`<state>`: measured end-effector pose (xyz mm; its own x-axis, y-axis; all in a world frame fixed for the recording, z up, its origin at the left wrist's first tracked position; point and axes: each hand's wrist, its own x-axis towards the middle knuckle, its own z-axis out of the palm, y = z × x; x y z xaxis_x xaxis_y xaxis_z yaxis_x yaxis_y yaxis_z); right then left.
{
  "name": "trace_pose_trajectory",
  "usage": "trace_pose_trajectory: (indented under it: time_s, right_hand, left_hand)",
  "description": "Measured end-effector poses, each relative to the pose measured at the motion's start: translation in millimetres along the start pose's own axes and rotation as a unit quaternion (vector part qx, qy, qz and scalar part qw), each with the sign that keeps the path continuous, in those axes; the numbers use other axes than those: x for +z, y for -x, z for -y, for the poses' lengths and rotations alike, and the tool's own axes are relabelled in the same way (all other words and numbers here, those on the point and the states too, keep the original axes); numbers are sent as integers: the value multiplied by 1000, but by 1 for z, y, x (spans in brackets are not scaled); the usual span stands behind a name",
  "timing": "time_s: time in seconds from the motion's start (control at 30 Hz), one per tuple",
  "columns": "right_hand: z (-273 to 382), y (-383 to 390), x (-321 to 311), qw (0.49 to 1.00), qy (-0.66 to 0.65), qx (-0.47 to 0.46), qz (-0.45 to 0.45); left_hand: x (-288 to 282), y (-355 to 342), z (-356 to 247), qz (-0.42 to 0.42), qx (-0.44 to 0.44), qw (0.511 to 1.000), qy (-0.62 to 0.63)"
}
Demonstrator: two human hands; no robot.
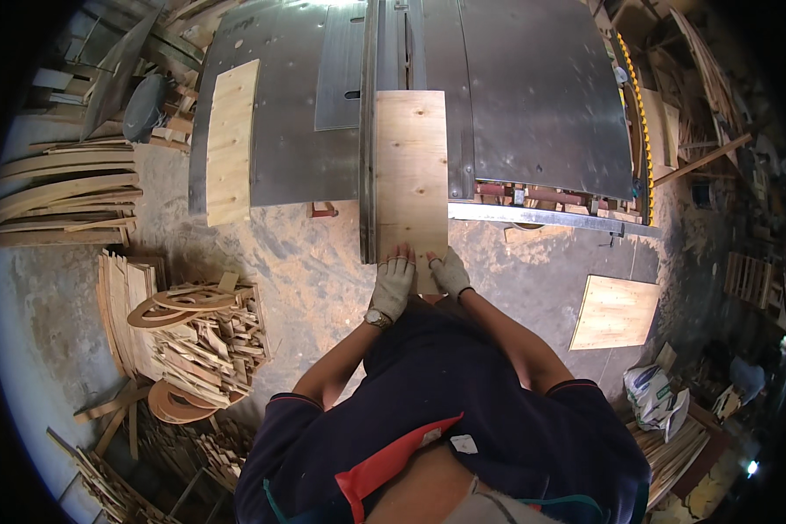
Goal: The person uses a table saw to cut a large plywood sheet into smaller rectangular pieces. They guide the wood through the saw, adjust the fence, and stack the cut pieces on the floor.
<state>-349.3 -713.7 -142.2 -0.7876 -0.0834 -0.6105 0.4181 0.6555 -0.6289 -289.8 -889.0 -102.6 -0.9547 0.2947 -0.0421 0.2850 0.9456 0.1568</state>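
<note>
A long pale wooden board [413,175] with several dark knots lies partly on the dark metal saw table [533,105], its near end jutting out past the table edge toward me. The board's left side runs along a straight metal fence [368,157]. My left hand [394,286], in a pale fingerless glove and with a watch at the wrist, holds the near left corner, fingertips on top. Opposite it, my right hand [451,273], gloved alike, grips the near right edge. The undersides of both hands are hidden. Beyond the far end of the board runs a narrow slot [408,44].
Another pale board [232,144] rests on the table's left side. A wooden panel [616,313] lies on the floor at right. Offcuts [201,349] are heaped at left, below stacked curved planks [65,192]. A metal rail [541,215] crosses the table's front right.
</note>
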Motion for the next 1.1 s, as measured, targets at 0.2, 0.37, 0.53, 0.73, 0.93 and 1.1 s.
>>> trace_pose_trajectory:
  time_s: [0.2, 0.37, 0.53, 0.73, 0.93, 1.1]
  right_hand:
    - [3, -2, -2, 1000, -21, -5, -5]
    - [9, -15, -2, 999, 20, -8, -29]
    - [24, -40, -12, 999, -33, -9, -10]
    - [76, -35, -40, 998, 47, 24, -23]
    - [93, 3, -60, 916, 358, -181, -30]
    - [74, -19, -70, 869, 392, -301, -31]
  left_hand:
    - [15, -2, 1, -9, -32, 999, -5]
    - [8, -12, 7, 26, -32, 999, -3]
    - [-2, -41, 19, 51, -33, 998, -22]
    - [-6, -67, 32, 52, -28, 998, -33]
    - [-2, -79, 41, 40, -26, 999, -22]
    - [-10, -91, 46, 43, -18, 998, -49]
